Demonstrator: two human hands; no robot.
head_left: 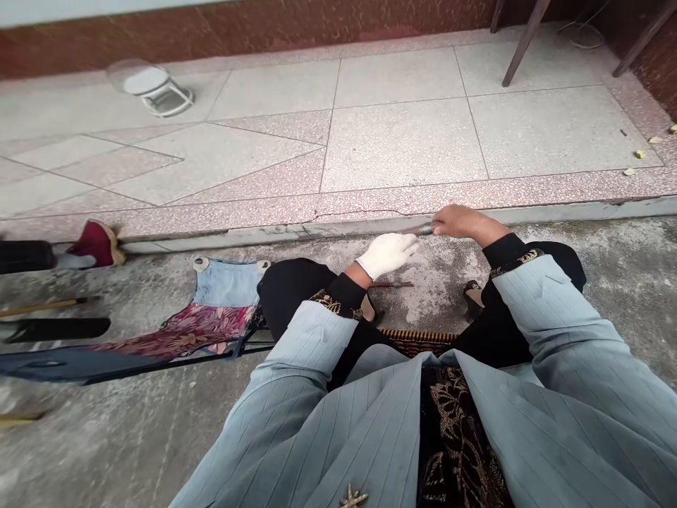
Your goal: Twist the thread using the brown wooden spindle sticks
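My right hand (459, 221), bare, is closed on one end of a thin brown rod with silver wire wound round it (425, 229). The rod points left over the kerb edge, its far part blurred. Beside it is my left hand (388, 255) in a white knitted glove, fingers stretched toward the rod's wire-wound part. Whether the glove touches the rod cannot be made out. Below the glove, a second thin reddish-brown rod (394, 284) lies on the concrete between my feet.
A raised tiled step (402, 144) with a concrete kerb runs across in front. On it stand a small white stool (168, 97) and dark furniture legs (523, 46). To my left are a fabric-covered folding chair (225, 282) and another person's red shoe (96, 243). I sit on a woven seat (417, 341).
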